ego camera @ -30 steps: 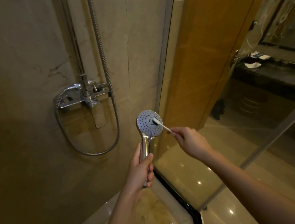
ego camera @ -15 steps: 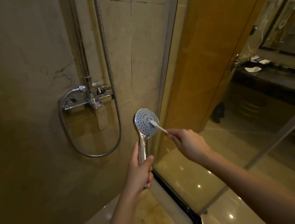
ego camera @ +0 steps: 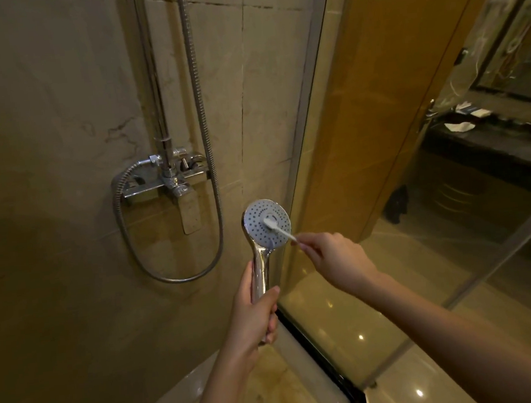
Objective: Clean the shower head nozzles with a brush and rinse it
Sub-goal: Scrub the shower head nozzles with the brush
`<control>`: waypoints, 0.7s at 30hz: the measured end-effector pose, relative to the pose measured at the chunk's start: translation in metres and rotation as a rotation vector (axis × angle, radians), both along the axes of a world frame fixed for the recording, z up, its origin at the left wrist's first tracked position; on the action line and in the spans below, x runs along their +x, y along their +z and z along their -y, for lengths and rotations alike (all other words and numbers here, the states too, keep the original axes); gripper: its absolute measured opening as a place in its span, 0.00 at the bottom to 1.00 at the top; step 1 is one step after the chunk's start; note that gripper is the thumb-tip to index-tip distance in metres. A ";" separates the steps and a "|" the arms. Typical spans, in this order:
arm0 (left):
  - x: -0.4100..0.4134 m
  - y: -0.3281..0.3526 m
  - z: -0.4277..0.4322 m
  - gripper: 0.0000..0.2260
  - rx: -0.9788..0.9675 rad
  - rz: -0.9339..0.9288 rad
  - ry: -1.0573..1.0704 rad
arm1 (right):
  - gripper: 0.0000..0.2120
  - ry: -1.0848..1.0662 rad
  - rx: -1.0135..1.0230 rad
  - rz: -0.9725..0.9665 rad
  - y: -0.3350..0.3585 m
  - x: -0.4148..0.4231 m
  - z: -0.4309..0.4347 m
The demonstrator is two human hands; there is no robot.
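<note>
A chrome hand shower head (ego camera: pixel 262 230) stands upright in the middle of the view, its round grey nozzle face turned toward me. My left hand (ego camera: pixel 255 318) grips its handle from below. My right hand (ego camera: pixel 333 256) pinches the end of a small white brush (ego camera: pixel 279 228). The brush head lies against the middle of the nozzle face. A ribbed metal hose (ego camera: pixel 203 142) runs down the wall and loops back up to the tap.
The chrome mixer tap (ego camera: pixel 166 181) with its riser pipe is mounted on the tiled wall to the left. A glass shower partition (ego camera: pixel 371 211) stands right of the shower head. Beyond the glass lie a dark counter (ego camera: pixel 490 146) and a glossy floor.
The brush head has slid across the nozzle face, from its right part toward the centre. The view has drifted a little; both hands keep their grip.
</note>
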State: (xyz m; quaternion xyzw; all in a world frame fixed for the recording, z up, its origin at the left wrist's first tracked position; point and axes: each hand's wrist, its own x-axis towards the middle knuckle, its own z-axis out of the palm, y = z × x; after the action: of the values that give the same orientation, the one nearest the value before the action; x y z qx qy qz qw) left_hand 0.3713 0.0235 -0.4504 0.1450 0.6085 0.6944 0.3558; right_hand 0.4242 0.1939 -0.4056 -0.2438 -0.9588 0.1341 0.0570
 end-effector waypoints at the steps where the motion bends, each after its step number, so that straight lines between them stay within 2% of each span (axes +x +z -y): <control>1: -0.001 0.000 0.001 0.29 0.003 0.004 0.001 | 0.13 0.019 0.004 0.015 0.000 0.000 0.002; 5: 0.000 -0.005 0.001 0.30 -0.031 -0.001 -0.024 | 0.14 -0.062 -0.024 -0.032 0.004 0.001 -0.009; 8: 0.000 -0.006 0.003 0.30 -0.021 0.006 -0.019 | 0.13 -0.001 -0.021 0.053 0.001 0.005 -0.002; 18: -0.002 -0.006 0.010 0.29 -0.012 0.033 -0.030 | 0.13 -0.029 -0.040 -0.017 0.003 0.000 -0.008; 21: -0.001 -0.006 0.013 0.29 0.001 0.058 -0.024 | 0.13 0.040 -0.054 0.016 -0.002 0.000 0.000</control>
State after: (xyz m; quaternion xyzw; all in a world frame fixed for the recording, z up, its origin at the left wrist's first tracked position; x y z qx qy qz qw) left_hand 0.3699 0.0108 -0.4568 0.1324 0.5957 0.6943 0.3815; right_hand 0.4241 0.1943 -0.4072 -0.2271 -0.9600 0.1591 0.0401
